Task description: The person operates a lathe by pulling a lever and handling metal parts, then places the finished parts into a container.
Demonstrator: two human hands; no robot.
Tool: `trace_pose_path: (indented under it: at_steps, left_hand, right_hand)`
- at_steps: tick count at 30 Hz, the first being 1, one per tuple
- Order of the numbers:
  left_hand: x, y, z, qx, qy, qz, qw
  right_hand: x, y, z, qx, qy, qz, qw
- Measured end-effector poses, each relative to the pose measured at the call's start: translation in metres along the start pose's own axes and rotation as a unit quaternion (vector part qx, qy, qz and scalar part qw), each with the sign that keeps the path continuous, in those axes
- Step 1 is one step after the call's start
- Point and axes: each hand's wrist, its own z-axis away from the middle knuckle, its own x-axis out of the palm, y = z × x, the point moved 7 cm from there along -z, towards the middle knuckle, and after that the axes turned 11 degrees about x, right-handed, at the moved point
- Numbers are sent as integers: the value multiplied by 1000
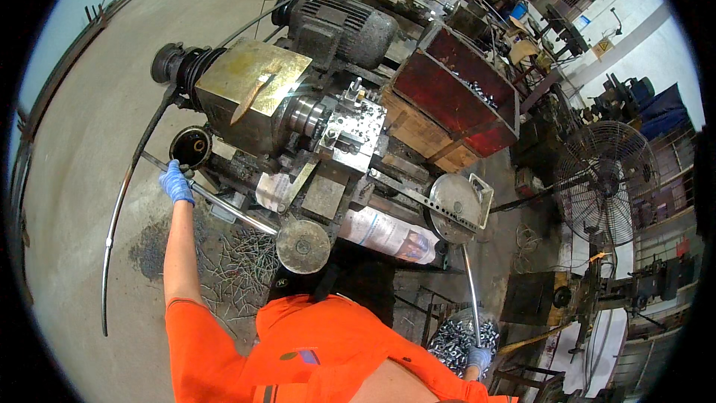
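Observation:
A small lathe-like machine point(253, 130) with a brass-coloured top plate stands in front of me. My left hand point(177, 182), in a blue glove, is closed round a long metal lever point(235, 211). That lever runs to a round metal disc point(303, 245) at the machine's near side. At the lower right my right hand point(479, 359), also gloved in blue, grips the end of a second lever point(471, 287), which comes down from a larger disc point(453, 205). Beside the spindle point(306, 115) sits a shiny tool block point(353, 134). My right fingers are partly hidden.
A basket of small metal pieces point(451, 339) is close to my right hand. A dark red bin point(466, 97) stands behind the machine, near a motor point(339, 26). Metal shavings point(242, 265) litter the floor. A large caged fan point(605, 179) is at the right.

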Motion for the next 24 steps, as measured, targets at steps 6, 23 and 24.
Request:
trace_pose_path:
  at_steps: [6, 23, 24]
  left_hand:
    - [1, -3, -4, 5, -13, 8, 1000]
    - [-1, 1, -1, -8, 4, 8, 1000]
    - [1, -1, -3, -8, -2, 11, 1000]
  right_hand:
    - [25, 16, -18, 27, -5, 39, 999]
    - [53, 31, -40, 14, -53, 30, 998]
    - [52, 30, -36, 21, -47, 27, 998]
